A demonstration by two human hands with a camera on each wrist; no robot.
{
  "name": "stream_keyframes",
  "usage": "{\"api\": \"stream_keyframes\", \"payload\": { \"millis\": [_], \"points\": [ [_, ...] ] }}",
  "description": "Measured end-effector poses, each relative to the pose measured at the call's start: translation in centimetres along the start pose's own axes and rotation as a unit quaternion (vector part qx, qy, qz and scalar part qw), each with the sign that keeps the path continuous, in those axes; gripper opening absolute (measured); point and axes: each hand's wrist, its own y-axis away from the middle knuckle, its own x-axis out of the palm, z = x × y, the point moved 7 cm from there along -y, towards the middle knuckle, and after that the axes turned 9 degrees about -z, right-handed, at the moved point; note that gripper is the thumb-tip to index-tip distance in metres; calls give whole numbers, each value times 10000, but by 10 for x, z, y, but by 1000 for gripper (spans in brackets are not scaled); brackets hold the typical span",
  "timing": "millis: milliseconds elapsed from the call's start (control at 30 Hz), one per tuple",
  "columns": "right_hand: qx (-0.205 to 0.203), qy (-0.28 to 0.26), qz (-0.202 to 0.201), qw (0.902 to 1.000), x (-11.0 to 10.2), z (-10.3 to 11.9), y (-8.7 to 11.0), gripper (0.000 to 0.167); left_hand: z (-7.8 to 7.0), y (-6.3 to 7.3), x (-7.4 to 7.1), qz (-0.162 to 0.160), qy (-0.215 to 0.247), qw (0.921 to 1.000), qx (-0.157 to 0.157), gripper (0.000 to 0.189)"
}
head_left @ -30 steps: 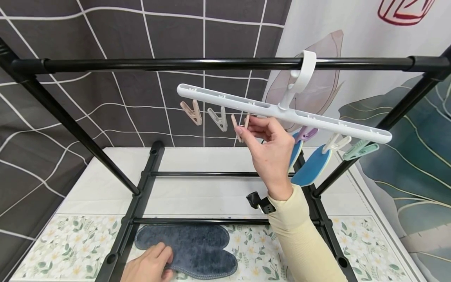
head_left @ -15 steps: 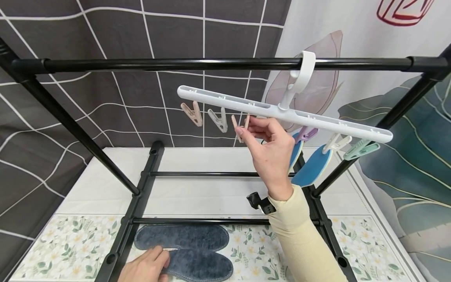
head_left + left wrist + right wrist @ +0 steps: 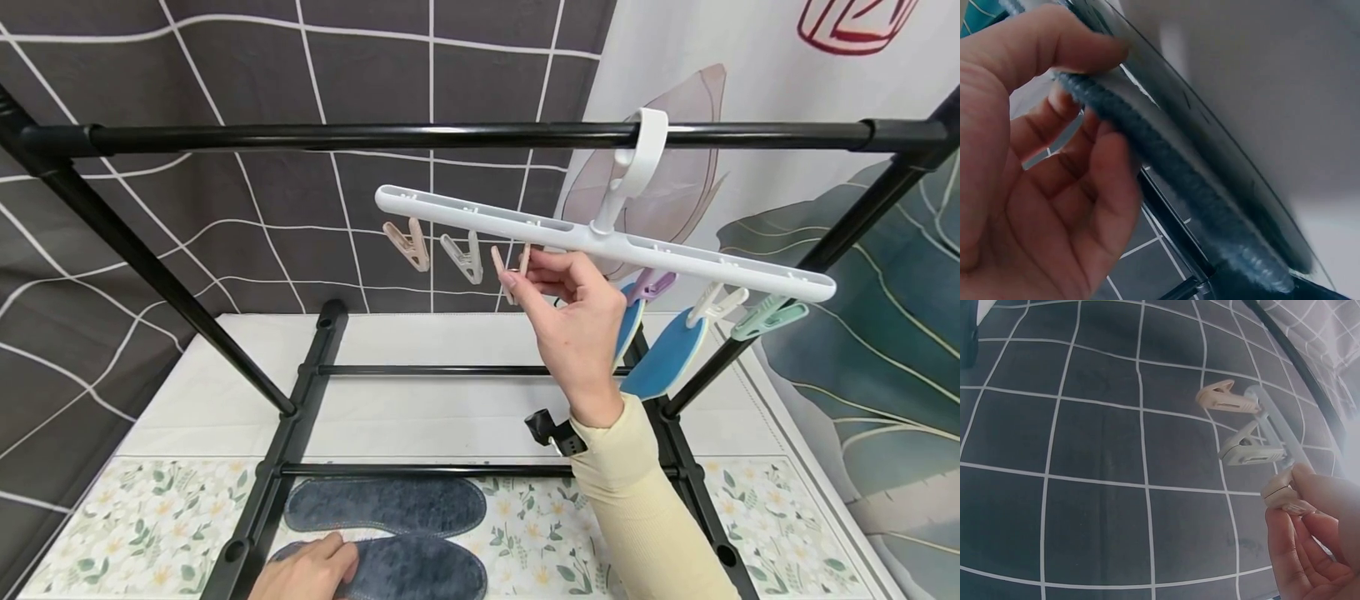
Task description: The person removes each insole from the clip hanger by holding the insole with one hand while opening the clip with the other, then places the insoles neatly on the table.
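My right hand [image 3: 577, 312] pinches a pale pink clothes clip [image 3: 498, 261] under the white hanger [image 3: 480, 218]. Seen from the right wrist, thumb and fingertips squeeze the clip's arms. At the bottom of the head view, my left hand [image 3: 309, 571] holds the left end of the nearer dark blue-grey plush insole [image 3: 423, 567]. The left wrist view shows thumb and fingers either side of its fuzzy edge [image 3: 1166, 165]. A matching insole [image 3: 386, 506] lies just beyond it on the flowered cloth. Beige [image 3: 408, 244] and light grey [image 3: 463, 256] clips hang left of my right hand.
The hanger hooks over a black rail [image 3: 360, 137] of a black frame. Blue insoles [image 3: 663, 358] hang from its right half, near purple [image 3: 651, 285], white [image 3: 716, 304] and green [image 3: 768, 318] clips. A lower crossbar [image 3: 427, 471] passes just beyond the plush insoles. A dark checked curtain [image 3: 247, 75] stands behind.
My left hand has drawn the nearer plush insole left and toward me, opening a gap from the other one. My right hand keeps its pinch on the pink clip, almost unmoved.
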Motion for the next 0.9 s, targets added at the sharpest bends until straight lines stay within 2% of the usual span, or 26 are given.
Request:
{"api": "stream_keyframes", "payload": {
  "millis": [100, 300, 567, 900],
  "points": [
    [-32, 63, 16, 10000, 0, 1, 1, 25, 6, 1, 4, 269, 112, 9995, -98, 55],
    [-27, 29, 16, 10000, 0, 1, 1, 26, 15, 2, 13, 789, 782, 9936, -184, 50],
    [-49, -18, 19, 10000, 1, 1, 2, 24, 15, 1, 10, 815, 1081, 9908, 84, 45],
    [-55, -29, 18, 10000, 3, 2, 3, 23, 20, 1, 14, 1087, 1439, 9835, 156, 37]
  ]
}}
